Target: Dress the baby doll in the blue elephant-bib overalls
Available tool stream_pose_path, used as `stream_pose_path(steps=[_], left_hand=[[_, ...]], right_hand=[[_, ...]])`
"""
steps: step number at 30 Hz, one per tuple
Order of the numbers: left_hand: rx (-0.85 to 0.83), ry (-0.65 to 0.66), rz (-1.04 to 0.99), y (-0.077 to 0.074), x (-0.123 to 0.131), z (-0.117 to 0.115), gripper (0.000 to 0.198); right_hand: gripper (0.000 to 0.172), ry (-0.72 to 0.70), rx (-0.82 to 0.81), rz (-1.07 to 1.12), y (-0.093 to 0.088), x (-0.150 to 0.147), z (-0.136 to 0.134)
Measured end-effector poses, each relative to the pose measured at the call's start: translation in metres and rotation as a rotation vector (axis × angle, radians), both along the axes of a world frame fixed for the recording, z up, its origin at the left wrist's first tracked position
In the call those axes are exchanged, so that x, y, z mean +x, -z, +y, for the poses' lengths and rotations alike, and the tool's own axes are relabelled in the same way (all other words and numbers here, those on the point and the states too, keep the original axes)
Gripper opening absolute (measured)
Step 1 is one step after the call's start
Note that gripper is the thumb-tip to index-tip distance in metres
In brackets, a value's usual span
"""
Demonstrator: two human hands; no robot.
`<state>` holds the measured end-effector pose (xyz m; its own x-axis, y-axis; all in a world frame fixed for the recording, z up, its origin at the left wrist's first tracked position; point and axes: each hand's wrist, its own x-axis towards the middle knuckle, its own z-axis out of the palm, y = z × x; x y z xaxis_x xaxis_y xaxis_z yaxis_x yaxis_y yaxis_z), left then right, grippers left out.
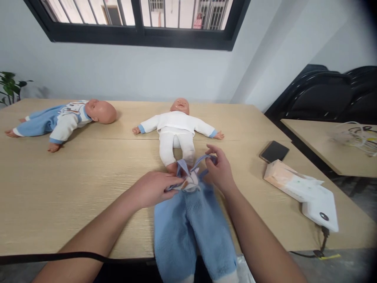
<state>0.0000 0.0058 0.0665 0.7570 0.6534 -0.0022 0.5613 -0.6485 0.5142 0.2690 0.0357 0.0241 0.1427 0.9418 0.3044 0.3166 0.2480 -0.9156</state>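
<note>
Small blue overalls (188,220) with white cuffs hang partly over the table's front edge, their printed bib (191,181) toward the doll. My left hand (157,188) pinches the left side of the bib between thumb and fingers. With thumb and forefinger, my right hand (219,167) grips a lilac strap (202,158) of the same overalls. Just beyond lies a baby doll (176,135) on its back, arms spread, in a white top with blue cuffs and white leggings. Its feet are partly hidden behind the straps and the bib.
At the left another doll (73,116) lies in blue overalls. On the right are a dark phone (274,151), a tissue pack (287,179) and a white device (321,208) with a cable. A black cord (79,254) crosses the front edge; black chairs (321,94) stand behind.
</note>
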Motion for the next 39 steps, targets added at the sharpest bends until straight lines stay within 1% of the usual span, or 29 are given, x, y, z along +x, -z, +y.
stream_pose_path(steps=[1,2,4,6,8,9,11,14,17,19,20,22,24,26,28,29,30,31,33,34,35,36,39], left_hand=[[0.000,-0.013,0.018,0.001,0.001,0.000,0.028],[-0.003,-0.033,0.031,0.003,0.003,0.000,0.027],[-0.023,-0.104,0.033,0.006,0.008,0.001,0.035],[-0.056,-0.206,0.012,0.009,0.014,0.000,0.041],[-0.105,-0.284,-0.027,0.012,0.019,-0.001,0.041],[-0.134,-0.302,-0.064,0.014,0.021,-0.001,0.041],[-0.203,-0.299,-0.199,0.017,0.023,0.000,0.042],[-0.378,-0.307,-0.428,0.020,0.023,0.002,0.045],[-0.571,-0.358,-0.527,0.022,0.022,0.004,0.048],[-0.631,-0.380,-0.578,0.023,0.022,0.004,0.050],[-0.636,-0.382,-0.597,0.023,0.022,0.005,0.050],[-0.637,-0.383,-0.601,0.024,0.023,0.005,0.048],[-0.637,-0.386,-0.596,0.025,0.023,0.006,0.046],[-0.672,-0.387,-0.625,0.025,0.022,0.006,0.043],[-0.728,-0.384,-0.672,0.024,0.021,0.005,0.040],[-0.756,-0.388,-0.692,0.023,0.020,0.005,0.040],[-0.781,-0.397,-0.712,0.022,0.020,0.005,0.042],[-0.804,-0.413,-0.732,0.022,0.020,0.004,0.045],[-0.847,-0.454,-0.776,0.020,0.020,0.004,0.051],[-0.868,-0.479,-0.800,0.019,0.020,0.004,0.052],[-0.886,-0.501,-0.824,0.019,0.021,0.003,0.053],[-0.898,-0.515,-0.846,0.018,0.021,0.003,0.052],[-0.882,-0.522,-0.923,0.019,0.020,0.003,0.046]], right_hand=[[0.046,0.037,0.004,-0.106,0.002,0.000,0.000],[0.045,0.061,0.009,-0.193,0.003,-0.001,0.000],[0.043,0.099,0.030,-0.321,0.004,-0.003,-0.002],[0.042,0.146,0.083,-0.441,0.001,-0.007,-0.006],[0.041,0.160,0.145,-0.518,-0.002,-0.012,-0.012],[0.043,0.149,0.148,-0.512,-0.003,-0.014,-0.014],[0.051,0.132,0.071,-0.411,-0.002,-0.018,-0.017],[0.065,0.141,-0.179,-0.205,0.002,-0.018,-0.016],[0.065,0.034,-0.465,0.045,0.001,-0.016,-0.013],[0.062,-0.014,-0.579,0.173,-0.001,-0.015,-0.011],[0.061,-0.004,-0.596,0.195,-0.001,-0.013,-0.010],[0.061,0.057,-0.573,0.152,-0.002,-0.009,-0.008],[0.050,0.076,-0.552,0.065,-0.004,-0.004,-0.007],[0.036,-0.025,-0.591,0.023,-0.009,-0.001,-0.007],[0.032,-0.147,-0.657,0.067,-0.014,-0.001,-0.009],[0.031,-0.172,-0.686,0.103,-0.017,-0.002,-0.010],[0.031,-0.163,-0.705,0.141,-0.019,-0.004,-0.011],[0.036,-0.132,-0.715,0.172,-0.020,-0.005,-0.012],[0.056,-0.080,-0.712,0.211,-0.020,-0.008,-0.013],[0.062,-0.082,-0.693,0.229,-0.019,-0.008,-0.013],[0.063,-0.101,-0.661,0.251,-0.017,-0.009,-0.012],[0.061,-0.131,-0.622,0.280,-0.016,-0.008,-0.012],[0.048,-0.196,-0.450,0.385,-0.016,-0.007,-0.012]])
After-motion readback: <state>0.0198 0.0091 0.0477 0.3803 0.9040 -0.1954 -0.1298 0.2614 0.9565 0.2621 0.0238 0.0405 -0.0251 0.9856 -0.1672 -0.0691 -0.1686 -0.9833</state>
